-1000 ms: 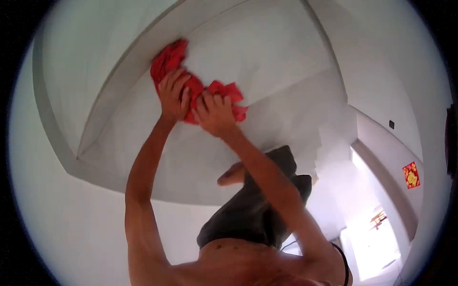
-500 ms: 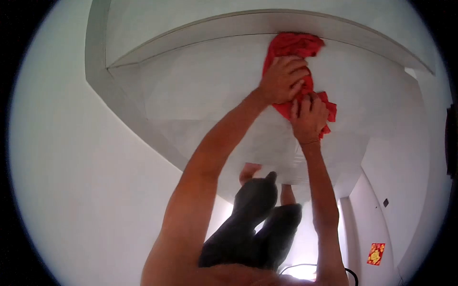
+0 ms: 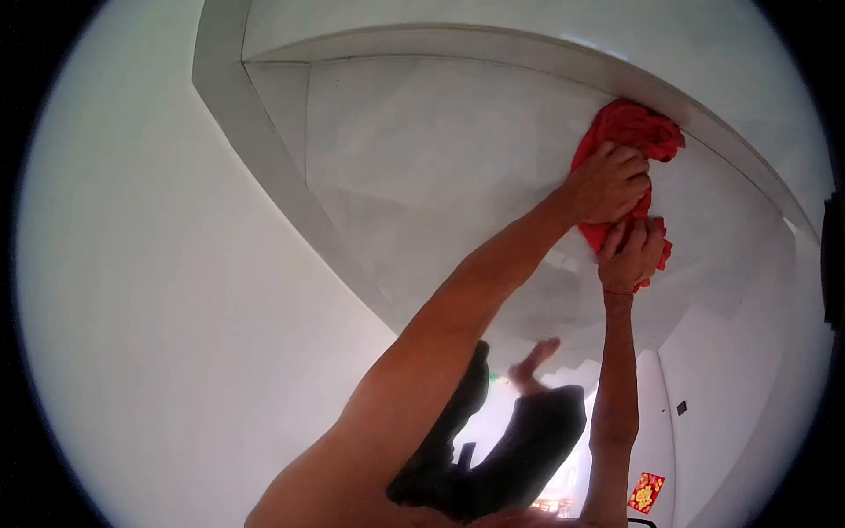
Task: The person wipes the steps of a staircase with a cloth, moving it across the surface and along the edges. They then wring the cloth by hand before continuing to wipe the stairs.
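A crumpled red cloth [image 3: 629,123] lies on the pale stone-like step [image 3: 422,132], its far end against the riser. My left hand [image 3: 610,183] presses on the cloth's middle, fingers curled into it. Just nearer to me, my right hand [image 3: 632,253] grips the cloth's lower part, its fingers bent over the fabric. Red folds stick out beyond both hands on the right side.
A raised riser [image 3: 493,44] curves along the far edge of the step. White walls stand at left [image 3: 176,264] and right [image 3: 739,352]. My bare foot [image 3: 537,356] and dark trousers [image 3: 537,440] show below. A red and gold paper [image 3: 646,493] hangs at lower right.
Both hands and the red cloth now appear farther right and a little lower in view, as the view itself has shifted. My legs have changed position. Both hands stay on the cloth.
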The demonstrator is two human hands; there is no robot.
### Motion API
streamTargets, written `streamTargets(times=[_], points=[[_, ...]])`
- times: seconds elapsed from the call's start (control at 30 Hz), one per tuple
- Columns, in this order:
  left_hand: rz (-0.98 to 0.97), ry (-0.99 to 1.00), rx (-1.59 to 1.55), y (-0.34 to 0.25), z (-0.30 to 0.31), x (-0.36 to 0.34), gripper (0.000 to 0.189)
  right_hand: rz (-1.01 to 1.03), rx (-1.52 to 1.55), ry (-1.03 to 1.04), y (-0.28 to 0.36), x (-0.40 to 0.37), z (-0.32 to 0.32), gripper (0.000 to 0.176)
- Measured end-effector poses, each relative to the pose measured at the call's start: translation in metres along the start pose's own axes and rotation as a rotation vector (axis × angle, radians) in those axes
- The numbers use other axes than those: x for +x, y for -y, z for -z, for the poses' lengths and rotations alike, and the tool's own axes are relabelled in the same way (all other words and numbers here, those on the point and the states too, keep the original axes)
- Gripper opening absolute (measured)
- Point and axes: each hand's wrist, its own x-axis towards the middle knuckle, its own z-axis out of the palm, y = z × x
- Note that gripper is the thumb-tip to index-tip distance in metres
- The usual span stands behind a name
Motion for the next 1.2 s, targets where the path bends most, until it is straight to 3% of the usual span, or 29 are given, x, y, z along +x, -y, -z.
streamTargets(times=[0.17, 0.33, 0.43, 0.57, 0.63, 0.77, 0.87, 1.0, 1.03, 1.07, 1.13, 1.2], points=[[0.042, -0.025, 0.106, -0.008, 0.007, -0.003, 0.02, 0.024, -0.004, -0.005, 0.004, 0.0, -0.002, 0.028], [0.082, -0.094, 0.125, -0.007, -0.023, -0.004, 0.018, -0.013, 0.004, 0.034, -0.017, -0.001, -0.008, 0.032], [0.068, -0.176, 0.119, -0.004, -0.029, 0.002, 0.018, 0.059, 0.031, -0.068, -0.022, 0.0, -0.016, 0.035], [0.035, -0.248, 0.129, 0.001, -0.033, 0.001, 0.018, 0.053, -0.025, 0.034, -0.014, -0.004, -0.006, 0.047], [0.12, -0.247, 0.135, -0.01, -0.033, -0.003, 0.016, 0.166, -0.08, 0.004, -0.007, -0.01, 0.003, 0.055], [0.215, -0.231, 0.126, -0.003, -0.056, -0.014, 0.013, 0.139, -0.172, 0.171, -0.02, -0.016, -0.01, 0.062], [0.193, -0.287, 0.118, 0.013, -0.009, -0.052, 0.009, 0.176, -0.057, 0.229, 0.028, -0.014, -0.026, 0.06], [0.374, -0.311, 0.21, 0.043, 0.058, -0.155, 0.019, 0.277, 0.087, 0.306, 0.122, -0.035, -0.059, 0.059], [0.403, -0.407, 0.234, 0.056, 0.078, -0.184, 0.019, 0.354, 0.156, 0.312, 0.15, -0.036, -0.069, 0.058], [0.5, -0.315, 0.177, 0.07, 0.102, -0.208, 0.023, 0.426, 0.226, 0.321, 0.175, -0.033, -0.082, 0.058], [0.603, -0.343, 0.414, 0.09, 0.13, -0.252, 0.024, 0.59, 0.212, 0.251, 0.22, -0.035, -0.112, 0.056], [0.556, -0.459, 0.46, 0.118, 0.154, -0.287, 0.023, 0.675, 0.198, 0.297, 0.266, -0.024, -0.134, 0.054]])
